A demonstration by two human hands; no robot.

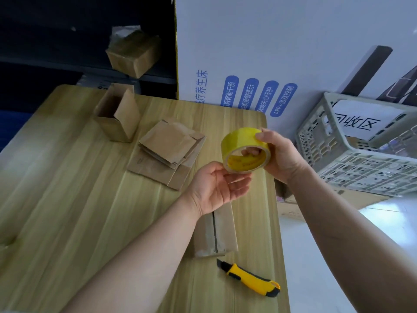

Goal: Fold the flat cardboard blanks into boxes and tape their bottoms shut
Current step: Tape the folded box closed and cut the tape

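Note:
My right hand (pixel 279 154) grips a yellow tape roll (pixel 244 150) in the air above the table's right side, thumb on its outer face and fingers through the core. My left hand (pixel 220 186) is palm up just under the roll, its fingertips touching the lower rim. Below my left wrist a folded cardboard box (pixel 222 233) lies on the table with its closed flaps and centre seam facing up. A stack of flat cardboard blanks (pixel 168 150) lies in the middle of the table. An erected box (pixel 117 116) with open flaps stands at the far left.
A yellow utility knife (pixel 250 281) lies near the right front edge of the wooden table (pixel 79 199). A grey plastic crate (pixel 361 154) stands on the floor to the right. Another cardboard box (pixel 134 53) sits on a dark shelf behind. A large white printed carton (pixel 270 41) stands beyond the table.

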